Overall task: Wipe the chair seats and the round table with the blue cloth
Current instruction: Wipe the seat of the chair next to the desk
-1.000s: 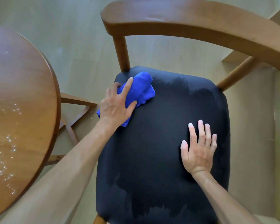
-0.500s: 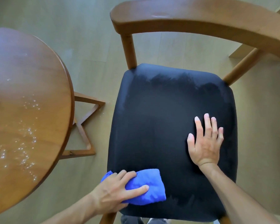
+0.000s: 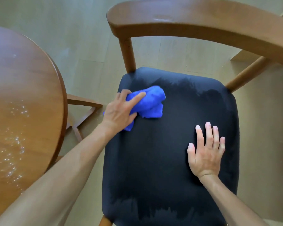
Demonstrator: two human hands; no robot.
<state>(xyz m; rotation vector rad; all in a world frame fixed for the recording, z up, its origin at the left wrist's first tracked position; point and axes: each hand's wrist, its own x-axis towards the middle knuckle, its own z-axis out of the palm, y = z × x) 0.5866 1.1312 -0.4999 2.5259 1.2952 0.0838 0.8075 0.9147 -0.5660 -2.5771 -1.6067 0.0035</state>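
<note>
Fingers of left hand (image 3: 119, 110) gripping blue cloth (image 3: 149, 101) on chair seat (image 3: 153, 160), right hand (image 3: 206, 154) flat, round table (image 3: 23, 95) beside

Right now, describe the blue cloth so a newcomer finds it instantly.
Start at the wooden chair's black seat, beside the round table. At the seat's far left corner, the left hand holds the blue cloth bunched against the fabric. It is the only bright blue thing; the right hand lies flat and empty.

Single head view, steeply downward, close over chair seat (image 3: 170, 144); table (image 3: 23, 95) edge left, likely wide-angle.
</note>
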